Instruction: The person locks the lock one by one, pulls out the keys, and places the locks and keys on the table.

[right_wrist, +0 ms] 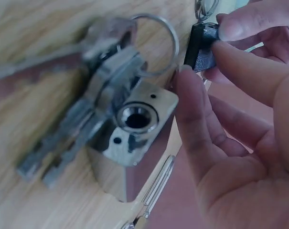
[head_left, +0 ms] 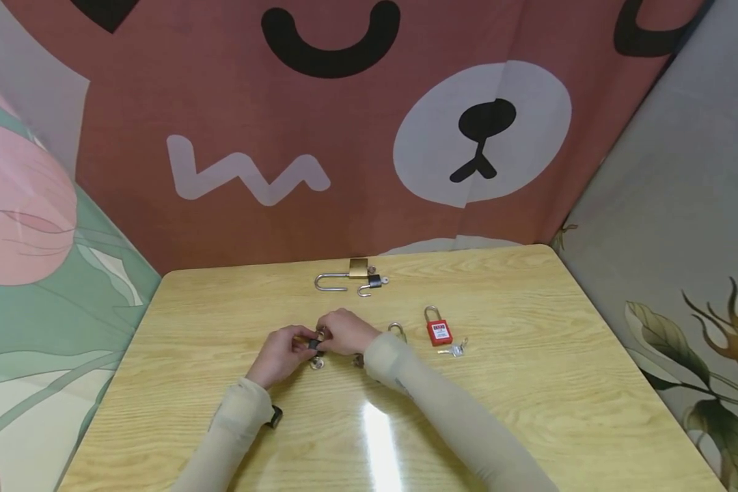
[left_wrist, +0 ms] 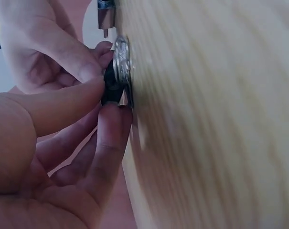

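Note:
Near the middle of the table my left hand (head_left: 277, 357) and right hand (head_left: 346, 332) meet at a small black padlock (head_left: 313, 344). In the left wrist view, thumb and fingers of the left hand pinch the black body, with a key ring and keys (left_wrist: 121, 59) beside it close to the tabletop. The right hand's thumb and fingers pinch the same padlock from the other side, as the right wrist view shows. Fingers hide its shackle. By the right wrist lies a metal padlock (right_wrist: 134, 129) with keys (right_wrist: 99, 95) in front of its keyhole face; its shackle (head_left: 397, 329) shows past the sleeve.
A red padlock (head_left: 439, 332) lies to the right, with keys (head_left: 455, 349) in front of it. At the back are a brass padlock (head_left: 359, 267) with a long open shackle and a small black padlock (head_left: 375, 281), its shackle open. Printed cloth stands behind the wooden table (head_left: 221, 301).

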